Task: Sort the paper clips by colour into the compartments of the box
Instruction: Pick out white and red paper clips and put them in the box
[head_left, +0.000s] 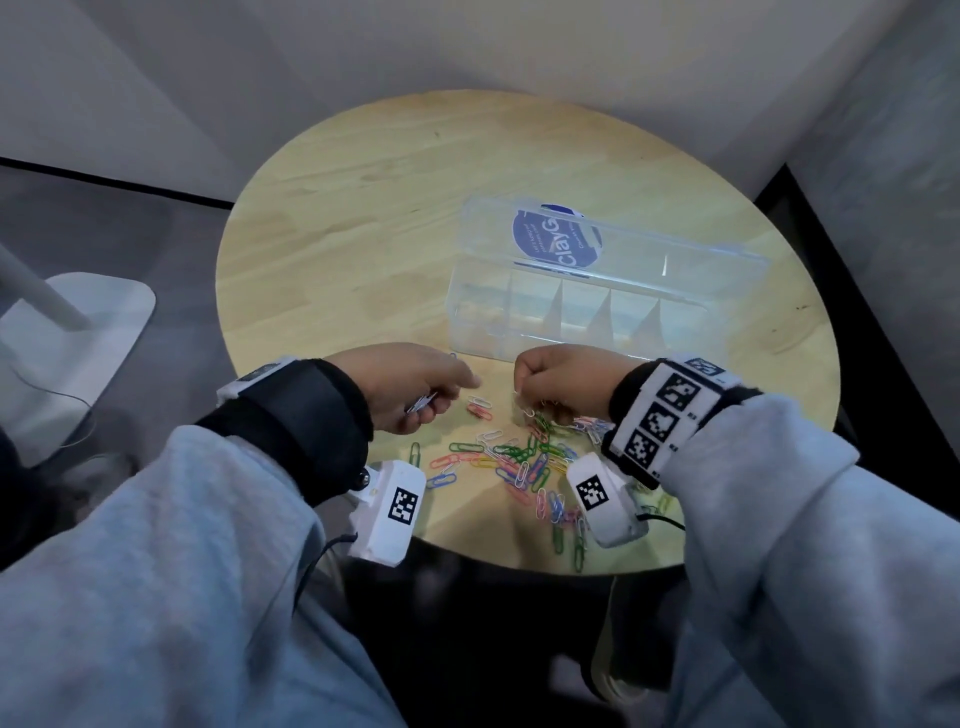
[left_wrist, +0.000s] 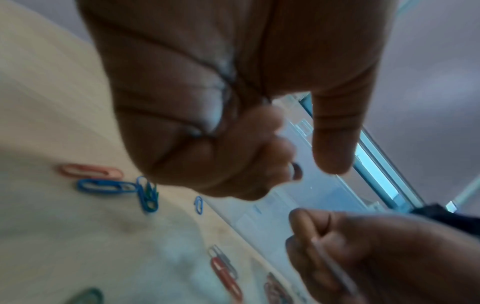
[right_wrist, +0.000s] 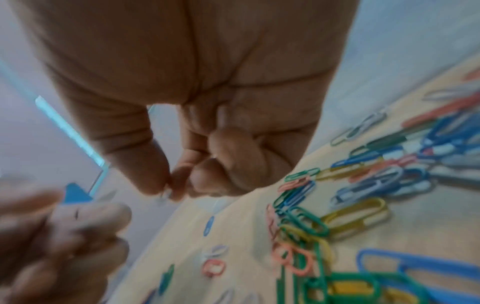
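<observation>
A pile of mixed-colour paper clips (head_left: 519, 462) lies on the round wooden table (head_left: 363, 208), near its front edge. Behind it stands the clear compartment box (head_left: 571, 317) with its lid (head_left: 649, 249) folded back; I cannot make out any clips inside. My left hand (head_left: 441, 389) hovers left of the pile, fingers curled round a few white clips (head_left: 422, 403). My right hand (head_left: 524, 384) is above the pile's far end, its thumb and forefinger (right_wrist: 155, 174) pinching one white clip (head_left: 519, 399). Both hands are a short gap apart in front of the box.
A red and a white clip (head_left: 478, 406) lie apart between the hands, and a lone blue clip (left_wrist: 198, 205) lies near the box wall. A white stand base (head_left: 78, 338) sits on the floor to the left. Grey walls close in behind and to the right.
</observation>
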